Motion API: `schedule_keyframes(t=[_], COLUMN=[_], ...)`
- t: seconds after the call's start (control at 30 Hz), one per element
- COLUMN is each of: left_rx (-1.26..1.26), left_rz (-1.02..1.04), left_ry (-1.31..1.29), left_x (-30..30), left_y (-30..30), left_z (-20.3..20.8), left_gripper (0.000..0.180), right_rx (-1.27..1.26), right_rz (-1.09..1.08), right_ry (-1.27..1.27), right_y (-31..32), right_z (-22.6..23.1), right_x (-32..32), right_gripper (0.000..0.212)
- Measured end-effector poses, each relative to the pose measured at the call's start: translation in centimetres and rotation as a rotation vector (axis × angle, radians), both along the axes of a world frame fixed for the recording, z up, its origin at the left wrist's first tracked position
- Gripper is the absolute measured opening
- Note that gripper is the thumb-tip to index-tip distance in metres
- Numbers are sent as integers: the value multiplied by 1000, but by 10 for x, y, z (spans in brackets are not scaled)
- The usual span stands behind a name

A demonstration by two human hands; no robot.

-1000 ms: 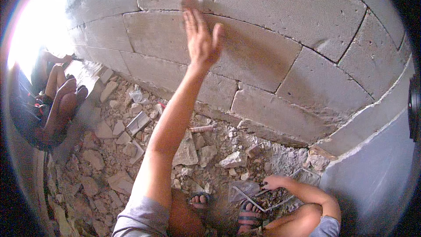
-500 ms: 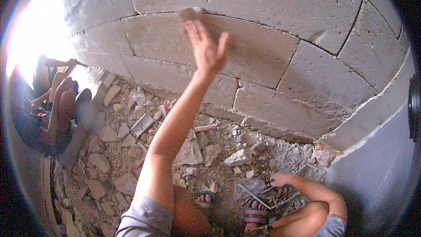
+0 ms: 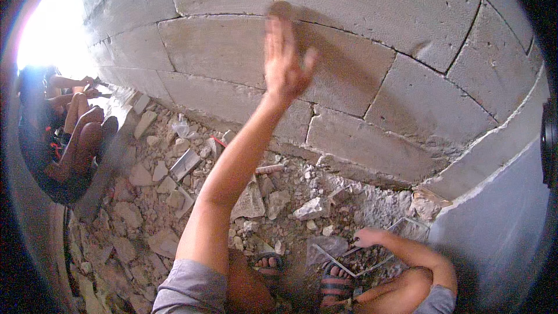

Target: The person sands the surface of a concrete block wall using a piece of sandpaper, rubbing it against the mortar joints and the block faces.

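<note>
My left hand (image 3: 285,64) is raised against the block wall (image 3: 221,46), fingers stretched upward and thumb apart. A small roundish brown-grey thing (image 3: 280,9), blurred by motion, is under its fingertips at a joint between two courses. Low on the right, my right hand (image 3: 369,237) is curled closed beside my bent knee. It lies at a thin pale rectangular frame (image 3: 381,264) on the rubble. Whether its fingers grip the frame or something else is hidden.
Broken stones and rubble (image 3: 131,215) cover the ground around my sandalled feet (image 3: 337,282). A smooth grey wall (image 3: 494,209) closes off the right. At far left, people (image 3: 70,134) sit near a bright opening; one hand holds a dark tool (image 3: 102,94).
My left hand has slid to the right and slightly up along the wall joint, the roundish thing moving with it. My right hand stays by the frame. More of the people at left shows.
</note>
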State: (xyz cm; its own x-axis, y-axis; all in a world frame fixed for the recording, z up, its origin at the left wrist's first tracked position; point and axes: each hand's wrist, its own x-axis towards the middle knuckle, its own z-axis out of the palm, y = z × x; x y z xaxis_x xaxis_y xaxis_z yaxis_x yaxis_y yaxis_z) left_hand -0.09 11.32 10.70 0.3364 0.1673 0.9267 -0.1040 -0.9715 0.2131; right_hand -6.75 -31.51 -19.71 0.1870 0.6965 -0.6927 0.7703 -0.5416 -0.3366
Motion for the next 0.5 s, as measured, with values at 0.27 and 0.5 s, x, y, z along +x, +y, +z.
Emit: schedule_keyframes(t=[0.27, 0.5], left_rx=[-285, -443], left_rz=[230, -96], left_ry=[-142, -196], left_x=[-9, -13], left_y=[182, 79], left_z=[-31, 10], left_gripper=[72, 82], right_rx=[-30, -70], right_rz=[-37, -17], right_ry=[-5, -30], right_y=[-4, 0], right_z=[-6, 5], right_x=[2, 0], right_gripper=[32, 33])
